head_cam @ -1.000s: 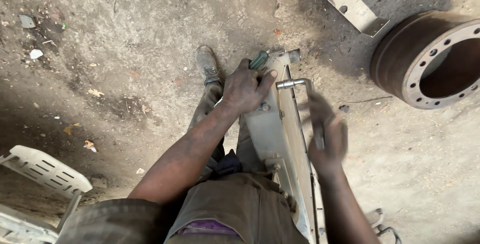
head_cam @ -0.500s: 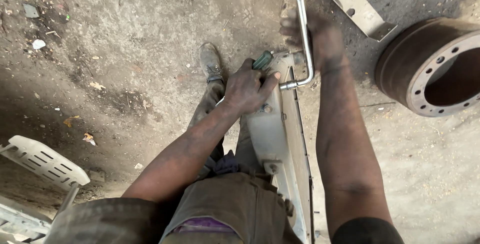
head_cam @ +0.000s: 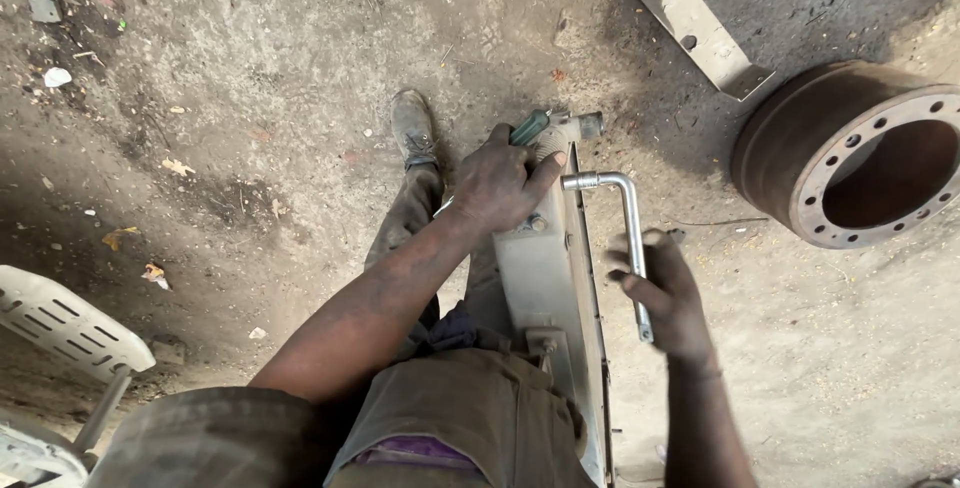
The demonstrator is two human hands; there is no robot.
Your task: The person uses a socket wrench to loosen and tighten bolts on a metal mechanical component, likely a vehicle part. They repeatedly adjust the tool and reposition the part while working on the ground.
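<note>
While I crank: handle swung back from up top to lower right.
Right hand (head_cam: 665,293): fist around L-shaped socket wrench (head_cam: 630,238).
Left hand (head_cam: 500,183): gripping green-handled tool (head_cam: 530,128), bracing metal panel (head_cam: 550,278).
Meaning: another turn on the bolt.

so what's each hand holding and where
Right hand grips the L-shaped socket wrench on its long arm. Left hand holds a green-handled tool against the metal panel's top.

The dirt floor (head_cam: 250,98) carries a rusty brake drum (head_cam: 800,148), a metal bar (head_cam: 690,23) and scattered litter (head_cam: 57,77).
</note>
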